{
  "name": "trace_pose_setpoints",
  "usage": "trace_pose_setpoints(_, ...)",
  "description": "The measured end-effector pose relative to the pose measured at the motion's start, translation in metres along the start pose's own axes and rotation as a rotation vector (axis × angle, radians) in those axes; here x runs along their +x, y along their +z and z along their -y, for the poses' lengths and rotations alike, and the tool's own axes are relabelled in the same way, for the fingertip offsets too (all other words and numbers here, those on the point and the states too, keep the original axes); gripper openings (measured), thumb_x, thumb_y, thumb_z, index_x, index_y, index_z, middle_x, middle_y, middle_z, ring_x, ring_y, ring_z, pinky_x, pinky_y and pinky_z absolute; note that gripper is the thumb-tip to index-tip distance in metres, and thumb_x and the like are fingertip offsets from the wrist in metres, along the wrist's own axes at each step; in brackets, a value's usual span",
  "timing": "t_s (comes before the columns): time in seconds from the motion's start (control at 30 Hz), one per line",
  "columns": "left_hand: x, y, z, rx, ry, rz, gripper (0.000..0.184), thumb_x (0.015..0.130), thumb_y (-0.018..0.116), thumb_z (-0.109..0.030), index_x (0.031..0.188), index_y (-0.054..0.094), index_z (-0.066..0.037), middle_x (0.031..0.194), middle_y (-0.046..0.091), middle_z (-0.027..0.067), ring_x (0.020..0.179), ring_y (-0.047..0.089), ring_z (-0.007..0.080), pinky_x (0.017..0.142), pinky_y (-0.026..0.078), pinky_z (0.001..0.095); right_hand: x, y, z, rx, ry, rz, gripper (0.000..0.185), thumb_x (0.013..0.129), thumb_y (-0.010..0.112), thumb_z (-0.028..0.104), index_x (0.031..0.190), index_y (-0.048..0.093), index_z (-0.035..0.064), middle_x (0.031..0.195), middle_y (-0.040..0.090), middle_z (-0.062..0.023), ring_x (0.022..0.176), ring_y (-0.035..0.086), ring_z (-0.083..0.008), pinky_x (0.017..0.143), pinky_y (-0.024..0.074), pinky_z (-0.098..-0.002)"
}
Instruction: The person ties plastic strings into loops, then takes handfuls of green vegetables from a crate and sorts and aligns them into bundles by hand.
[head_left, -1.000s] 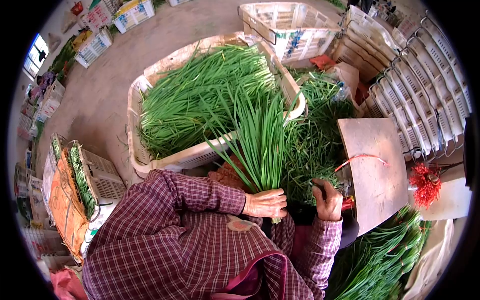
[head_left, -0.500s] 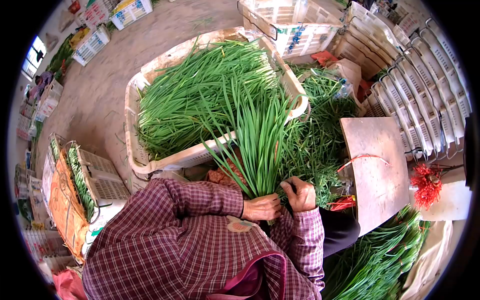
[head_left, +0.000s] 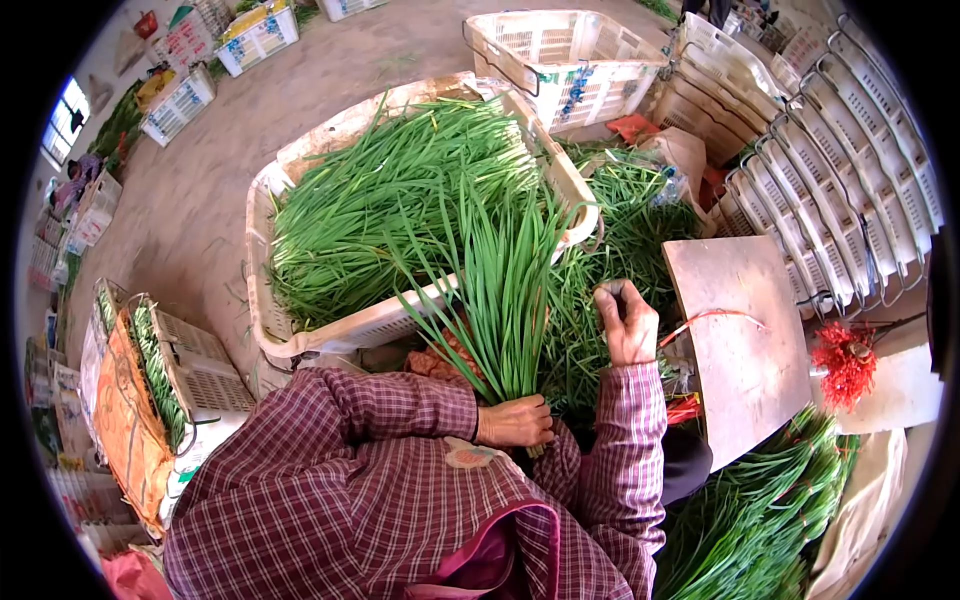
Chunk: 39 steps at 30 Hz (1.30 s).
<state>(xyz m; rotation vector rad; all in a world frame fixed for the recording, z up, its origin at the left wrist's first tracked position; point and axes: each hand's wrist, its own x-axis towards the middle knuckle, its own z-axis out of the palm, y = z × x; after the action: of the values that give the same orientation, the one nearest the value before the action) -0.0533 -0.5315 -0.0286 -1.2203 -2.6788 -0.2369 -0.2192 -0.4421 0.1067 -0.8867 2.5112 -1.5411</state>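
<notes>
My left hand [head_left: 515, 422] is closed round the lower stems of a bunch of garlic chives [head_left: 500, 310], whose long leaves fan upward. The stem ends show just below the fist. My right hand [head_left: 628, 322] is raised to the right of the bunch, apart from it, thumb and fingers drawn together; I cannot make out what, if anything, is between them. Behind the bunch, a large white crate [head_left: 275, 340] holds a thick pile of loose garlic chives [head_left: 400, 200]. Under the right hand lies a heap of green leaves [head_left: 610, 250].
A flat board [head_left: 740, 340] stands right of my right hand, with an orange-red strip [head_left: 715, 315] on it. Red ties [head_left: 845, 365] hang beyond it. More garlic chives [head_left: 760, 510] lie at lower right. Stacked crates [head_left: 830, 180] line the right; another crate [head_left: 205, 360] stands left.
My right hand has moved up and to the right, away from the stems beside my left hand. My left hand still grips the bunch. The view has shifted slightly.
</notes>
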Motion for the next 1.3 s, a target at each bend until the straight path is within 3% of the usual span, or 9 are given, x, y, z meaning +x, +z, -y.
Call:
trace_pose_setpoints(0.13, 0.006, -0.010, 0.007, -0.026, 0.004, -0.069, 0.014, 0.081, 0.063, -0.021, 0.078, 0.057, -0.009, 0.070, 0.051, 0.0016, 0.069, 0.050, 0.0169, 0.068, 0.041, 0.0328, 0.005, 0.011, -0.008, 0.095, 0.000, 0.000, 0.014, 0.089, 0.060, 0.014, 0.093, 0.062, 0.0002, 0.069, 0.060, -0.0047, 0.061, 0.053, -0.0082, 0.059, 0.0454, -0.0239)
trace_pose_setpoints(0.27, 0.048, -0.118, 0.039, -0.336, -0.111, -0.400, 0.009, 0.078, 0.065, -0.013, 0.083, 0.062, -0.007, 0.074, 0.058, 0.0019, 0.066, 0.055, 0.0139, 0.057, 0.046, 0.0309, -0.009, -0.029, -0.004, 0.552, 0.202, -0.239, 0.043, 0.096, 0.051, 0.033, 0.124, 0.050, 0.0002, 0.092, 0.062, -0.0032, 0.082, 0.056, -0.0114, 0.077, 0.0465, -0.0260)
trace_pose_setpoints(0.5, 0.083, -0.307, 0.140, -0.833, -0.190, -0.871, 0.009, 0.090, 0.058, -0.014, 0.090, 0.062, -0.006, 0.073, 0.064, 0.0032, 0.062, 0.062, 0.0144, 0.057, 0.055, 0.0286, -0.022, -0.060, 0.021, 0.645, -0.131, -0.381, 0.056, 0.097, 0.046, 0.042, 0.136, 0.041, 0.0026, 0.110, 0.060, -0.0101, 0.106, 0.055, -0.0201, 0.099, 0.0378, -0.0358)
trace_pose_setpoints(0.73, 0.050, -0.407, 0.244, -1.747, 0.083, -0.905, 0.025, 0.095, 0.055, -0.020, 0.075, 0.046, -0.010, 0.070, 0.039, -0.0019, 0.070, 0.044, 0.0131, 0.083, 0.042, 0.0308, -0.037, -0.087, 0.019, 0.661, -0.075, -0.655, 0.043, 0.096, 0.050, 0.032, 0.126, 0.049, -0.0004, 0.100, 0.063, -0.0102, 0.092, 0.060, -0.0177, 0.092, 0.0439, -0.0334)
trace_pose_setpoints(0.83, 0.033, -0.411, 0.281, -1.908, 0.101, -0.880, 0.025, 0.089, 0.064, -0.022, 0.072, 0.051, -0.009, 0.067, 0.050, 0.0029, 0.072, 0.054, 0.0186, 0.083, 0.048, 0.0362, -0.050, -0.095, 0.025, 0.673, -0.135, -0.703, 0.030, 0.097, 0.051, 0.021, 0.118, 0.052, -0.0004, 0.092, 0.061, -0.0079, 0.083, 0.057, -0.0141, 0.084, 0.0453, -0.0297)
trace_pose_setpoints(0.97, 0.027, -0.402, 0.291, -1.788, -0.055, -1.081, 0.027, 0.090, 0.063, -0.024, 0.074, 0.051, -0.006, 0.070, 0.054, 0.0068, 0.076, 0.055, 0.0248, 0.081, 0.048, 0.0356, -0.070, -0.103, 0.022, 0.637, -0.128, -0.700, 0.017, 0.097, 0.051, 0.015, 0.102, 0.056, 0.0006, 0.084, 0.057, -0.0036, 0.074, 0.051, -0.0102, 0.074, 0.0428, -0.0253)
trace_pose_setpoints(1.13, 0.023, -0.391, 0.304, -1.823, -0.038, -1.122, 0.027, 0.091, 0.061, -0.027, 0.078, 0.050, -0.007, 0.069, 0.051, 0.0038, 0.074, 0.053, 0.0211, 0.077, 0.047, 0.0338, -0.092, -0.105, 0.021, 0.585, -0.109, -0.653, 0.018, 0.096, 0.053, 0.015, 0.085, 0.058, 0.0015, 0.072, 0.055, -0.0006, 0.066, 0.046, -0.0071, 0.064, 0.0389, -0.0221)
trace_pose_setpoints(1.17, 0.035, -0.389, 0.285, -1.598, -0.211, -1.326, 0.026, 0.090, 0.062, -0.024, 0.076, 0.047, -0.009, 0.067, 0.048, 0.0009, 0.070, 0.050, 0.0171, 0.074, 0.045, 0.0313, -0.094, -0.105, 0.021, 0.550, -0.102, -0.643, 0.018, 0.096, 0.053, 0.014, 0.084, 0.059, 0.0016, 0.072, 0.056, -0.0002, 0.065, 0.047, -0.0069, 0.063, 0.0393, -0.0220)
trace_pose_setpoints(1.3, 0.038, -0.387, 0.284, -1.869, -0.047, -1.233, 0.025, 0.089, 0.064, -0.018, 0.074, 0.046, -0.010, 0.066, 0.046, -0.0030, 0.066, 0.045, 0.0117, 0.067, 0.041, 0.0260, -0.096, -0.102, 0.010, 0.373, -0.053, -0.613, 0.014, 0.092, 0.059, 0.013, 0.086, 0.060, 0.0007, 0.069, 0.056, 0.0012, 0.063, 0.047, -0.0058, 0.060, 0.0405, -0.0212)
